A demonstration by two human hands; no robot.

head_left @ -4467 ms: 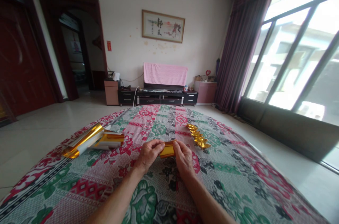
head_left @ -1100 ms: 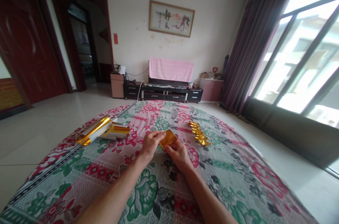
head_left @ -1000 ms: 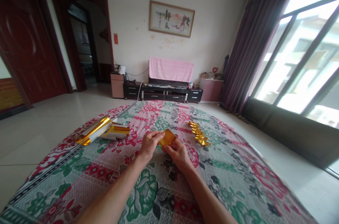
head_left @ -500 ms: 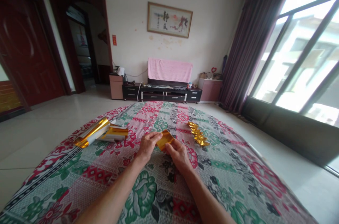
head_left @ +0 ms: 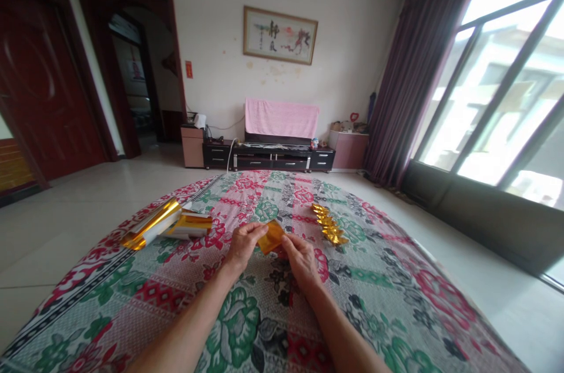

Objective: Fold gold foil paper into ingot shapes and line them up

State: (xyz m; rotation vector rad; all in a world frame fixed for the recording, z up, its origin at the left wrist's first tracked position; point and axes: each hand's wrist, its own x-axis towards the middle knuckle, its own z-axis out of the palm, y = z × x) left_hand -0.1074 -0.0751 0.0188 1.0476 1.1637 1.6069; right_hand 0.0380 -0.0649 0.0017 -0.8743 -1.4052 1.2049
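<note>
A small square of gold foil paper (head_left: 271, 237) is held up above the patterned cloth, between my two hands. My left hand (head_left: 244, 247) pinches its left corner between thumb and fingers. At the opposite edge, my right hand (head_left: 301, 258) grips the paper with the thumb on top and the fingers partly hidden beneath. To the right lies a row of several folded gold foil pieces (head_left: 328, 225). Curled gold and white foil sheets (head_left: 152, 223) rest on the left of the cloth, beside another curled sheet (head_left: 191, 224).
The floral cloth (head_left: 238, 326) covers a broad rounded surface under my arms. Beyond it stand a low black cabinet (head_left: 258, 161) and a screen draped with a pink towel (head_left: 282, 118). A purple curtain (head_left: 409, 79) and windows are on the right, a red door (head_left: 39, 79) on the left.
The gold paper has turned slightly and shifted a little left. My right hand's thumb has moved to the paper's right edge. Other objects stay where they were.
</note>
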